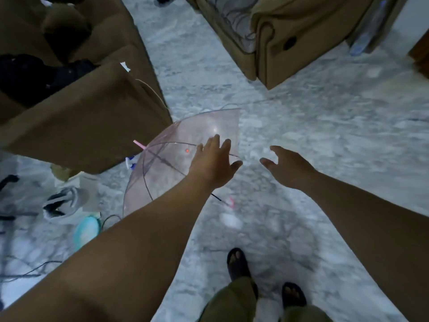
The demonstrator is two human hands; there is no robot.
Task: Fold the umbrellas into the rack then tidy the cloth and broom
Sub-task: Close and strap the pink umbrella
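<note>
An open clear pink umbrella lies on its side on the marble floor beside a brown sofa. Its pink tip points left and its pink handle rests on the floor near my left wrist. My left hand is stretched out over the canopy's right edge, fingers spread, holding nothing. Further right, my right hand hovers over bare floor, fingers apart and empty. No rack, cloth or broom shows in this view.
A brown sofa with dark clothes on it fills the upper left. A tan armchair stands at the top. Shoes, a teal round object and cables clutter the lower left floor. My sandalled feet are at the bottom.
</note>
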